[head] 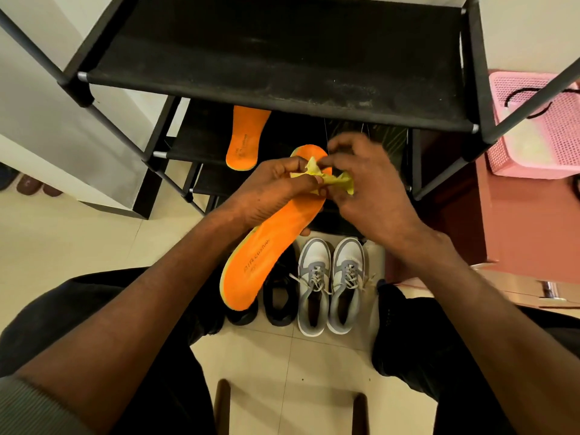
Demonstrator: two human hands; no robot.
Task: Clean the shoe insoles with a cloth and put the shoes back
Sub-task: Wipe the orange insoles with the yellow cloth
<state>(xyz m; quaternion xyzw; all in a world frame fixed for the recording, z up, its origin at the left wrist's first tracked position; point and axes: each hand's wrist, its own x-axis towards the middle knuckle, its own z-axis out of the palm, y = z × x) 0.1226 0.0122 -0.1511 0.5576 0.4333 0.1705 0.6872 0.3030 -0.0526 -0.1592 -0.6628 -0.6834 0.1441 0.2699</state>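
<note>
Both hands meet in the middle of the frame: the left hand [276, 186] holds the orange insole [266, 246] and pinches the yellow cloth [332, 177], and the right hand [361, 186] pinches the cloth too. It looks soft and light, so bunch it up to hold it. I think the insole bends, so hold its middle.

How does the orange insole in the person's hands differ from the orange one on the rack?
The orange foam insole in hand is held up by the left hand, a crumpled yellow cloth against its front. The orange insole on the black rack shelf lies flat, untouched. Both show printed lettering.
</note>
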